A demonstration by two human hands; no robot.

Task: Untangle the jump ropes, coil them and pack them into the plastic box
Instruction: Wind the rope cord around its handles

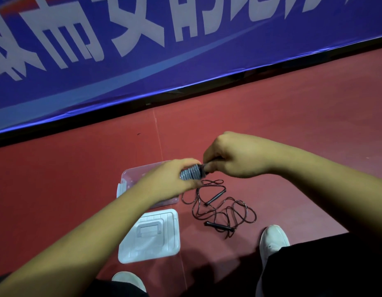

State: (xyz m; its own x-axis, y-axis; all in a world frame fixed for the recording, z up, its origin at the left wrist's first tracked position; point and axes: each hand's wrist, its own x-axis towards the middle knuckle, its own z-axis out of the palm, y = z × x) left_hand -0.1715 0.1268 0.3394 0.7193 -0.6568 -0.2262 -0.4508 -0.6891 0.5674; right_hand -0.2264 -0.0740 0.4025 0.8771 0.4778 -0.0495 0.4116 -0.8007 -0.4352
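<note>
Plastic box (130,179) on the floor (292,125), lid (151,234) just in front of the box, loose jump rope (220,209) right of the box, coiled rope (191,172) gripped by both hands, left (170,179) and right (232,155), over the box's right edge, banner (185,50) behind the box.

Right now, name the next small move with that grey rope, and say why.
Probably lower the grey coil into the plastic box. The left hand grips it already wound tight, the right hand pinches its dark end, and the open box sits just beneath, lid off. The dark rope lies tangled beside it.
</note>
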